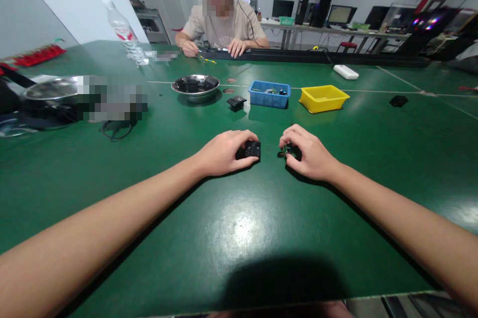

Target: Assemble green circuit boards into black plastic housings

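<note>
My left hand [232, 153] is closed around a small black plastic housing [253, 150], thumb below and fingers above, low over the green table. A short gap to the right, my right hand [306, 153] pinches a small green circuit board [286, 150] between thumb and fingers. Parts of both pieces are hidden by my fingers. Beyond my hands stands a blue bin [269, 101] with several small circuit parts in it. A black plastic piece [236, 103] lies to the left of that bin, and a yellow bin [324, 99] stands to its right.
A steel bowl [196, 93] holds black parts. Farther left are a plastic bottle [127, 34] and a second metal bowl [56, 88]. A white box-shaped object [345, 72] and a dark piece [399, 101] lie right. Across the table [179, 218], a person works at a long black bar [298, 57].
</note>
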`<state>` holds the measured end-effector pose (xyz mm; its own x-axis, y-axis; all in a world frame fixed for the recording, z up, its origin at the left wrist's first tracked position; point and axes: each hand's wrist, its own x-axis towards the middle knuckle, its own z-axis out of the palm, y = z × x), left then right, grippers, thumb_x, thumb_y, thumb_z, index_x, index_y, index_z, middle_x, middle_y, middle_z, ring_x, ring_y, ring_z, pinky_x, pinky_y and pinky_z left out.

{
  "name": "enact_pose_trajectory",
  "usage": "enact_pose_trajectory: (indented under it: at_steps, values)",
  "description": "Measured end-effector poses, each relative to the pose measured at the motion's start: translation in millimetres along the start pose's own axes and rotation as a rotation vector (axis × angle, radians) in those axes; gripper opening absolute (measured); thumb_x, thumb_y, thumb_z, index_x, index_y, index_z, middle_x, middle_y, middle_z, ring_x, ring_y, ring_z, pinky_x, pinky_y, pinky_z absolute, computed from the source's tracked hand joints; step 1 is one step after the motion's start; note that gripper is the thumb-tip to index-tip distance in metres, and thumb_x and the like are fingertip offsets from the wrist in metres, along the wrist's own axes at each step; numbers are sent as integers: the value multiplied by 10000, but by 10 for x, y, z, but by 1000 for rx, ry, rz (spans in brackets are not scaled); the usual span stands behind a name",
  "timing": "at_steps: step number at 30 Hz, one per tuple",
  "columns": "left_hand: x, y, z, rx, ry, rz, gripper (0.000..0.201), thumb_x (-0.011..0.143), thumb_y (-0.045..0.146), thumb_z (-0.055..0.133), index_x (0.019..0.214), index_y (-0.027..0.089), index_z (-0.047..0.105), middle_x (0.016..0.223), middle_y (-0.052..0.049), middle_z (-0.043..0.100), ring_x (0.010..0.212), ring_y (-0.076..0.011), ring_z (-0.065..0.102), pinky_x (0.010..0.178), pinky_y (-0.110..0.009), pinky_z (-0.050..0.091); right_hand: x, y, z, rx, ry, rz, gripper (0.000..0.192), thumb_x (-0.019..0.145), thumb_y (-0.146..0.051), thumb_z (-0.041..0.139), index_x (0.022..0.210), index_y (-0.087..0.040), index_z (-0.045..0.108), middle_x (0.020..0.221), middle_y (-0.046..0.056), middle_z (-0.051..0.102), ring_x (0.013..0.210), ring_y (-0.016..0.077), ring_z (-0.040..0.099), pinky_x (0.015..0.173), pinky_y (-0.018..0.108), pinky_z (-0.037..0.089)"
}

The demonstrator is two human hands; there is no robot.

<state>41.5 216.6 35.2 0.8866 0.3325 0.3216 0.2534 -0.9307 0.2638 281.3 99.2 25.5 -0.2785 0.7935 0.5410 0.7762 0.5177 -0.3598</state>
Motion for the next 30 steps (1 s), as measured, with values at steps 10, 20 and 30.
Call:
enact_pose_trajectory:
  at_steps: [10,20,30]
  values:
    - [6,4,-11,9,-5,-3,349,883,426,625,1142,193,601,1010,-73,731,916,-234,701,820,-336,523,12,-3,-10,37,-27,31,205,803,-94,590,972,-199,642,988,78,711,883,209,657,776,332,540]
    - [5,-2,-2,9,-2,-4,342,881,420,625,1144,202,601,1009,-64,731,910,-227,700,821,-328,525,0,13,13,-6,-104,27,335,837,-123,616,1157,-199,682,1118,98,755,1017,240,703,926,401,559]
    - [7,2,-8,4,-10,-11,349,882,426,626,1149,203,598,1017,-66,733,924,-229,699,823,-333,523,-3,1,14,25,-74,15,352,829,-117,625,1165,-214,664,1079,83,713,911,217,673,842,374,566]
